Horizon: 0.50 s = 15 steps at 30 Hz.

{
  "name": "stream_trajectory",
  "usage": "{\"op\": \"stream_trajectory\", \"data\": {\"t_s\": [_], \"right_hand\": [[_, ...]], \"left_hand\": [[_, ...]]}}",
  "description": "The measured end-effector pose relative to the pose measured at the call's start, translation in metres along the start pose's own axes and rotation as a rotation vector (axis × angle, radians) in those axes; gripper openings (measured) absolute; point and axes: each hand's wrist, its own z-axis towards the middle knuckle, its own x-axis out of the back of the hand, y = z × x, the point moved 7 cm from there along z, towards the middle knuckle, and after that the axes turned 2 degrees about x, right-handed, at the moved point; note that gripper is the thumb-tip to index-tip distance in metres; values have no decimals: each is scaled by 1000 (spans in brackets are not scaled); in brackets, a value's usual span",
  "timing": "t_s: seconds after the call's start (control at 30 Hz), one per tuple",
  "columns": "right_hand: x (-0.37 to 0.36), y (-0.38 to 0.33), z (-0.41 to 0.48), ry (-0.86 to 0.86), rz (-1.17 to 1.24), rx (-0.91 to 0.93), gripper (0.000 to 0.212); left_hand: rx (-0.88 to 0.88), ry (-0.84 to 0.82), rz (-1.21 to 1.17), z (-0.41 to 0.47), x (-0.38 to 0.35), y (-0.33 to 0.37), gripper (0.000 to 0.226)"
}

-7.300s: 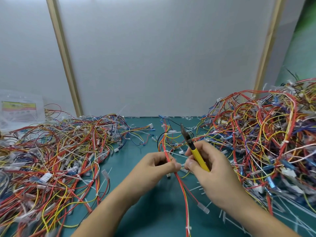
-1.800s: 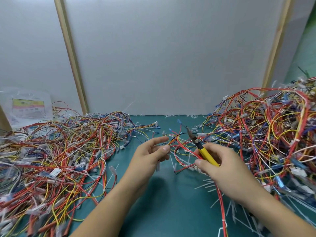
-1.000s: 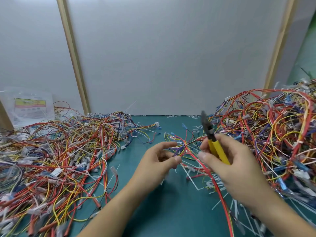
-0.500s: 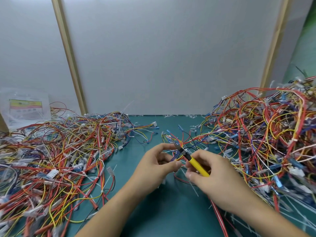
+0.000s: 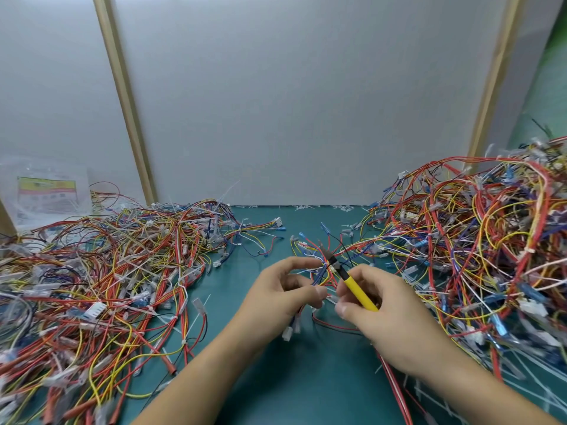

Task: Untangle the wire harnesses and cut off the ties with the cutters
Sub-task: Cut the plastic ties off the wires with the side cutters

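Yellow-handled cutters [image 5: 352, 283] are gripped in my right hand [image 5: 392, 323], tips buried in the small harness [image 5: 320, 269] my left hand [image 5: 273, 305] pinches just left of the tall wire heap [image 5: 478, 246], so I fear nicking a wire, not a tie.

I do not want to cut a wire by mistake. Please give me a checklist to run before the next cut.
1. Cutters gripped firmly by the right hand: ok.
2. Wire bundle held by the left hand: ok.
3. Tip of the cutters reaches the wire bundle: ok.
4. Tie sits between the blades: cannot tell.
5. Wires are clear of the blades: cannot tell.
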Motion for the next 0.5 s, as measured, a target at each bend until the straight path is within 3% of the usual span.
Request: {"op": "stream_trajectory", "data": {"t_s": [0.5], "right_hand": [[7,-4,2,7,77,21,18]], "left_hand": [[-1,-70,3,2,4,0,33]]}}
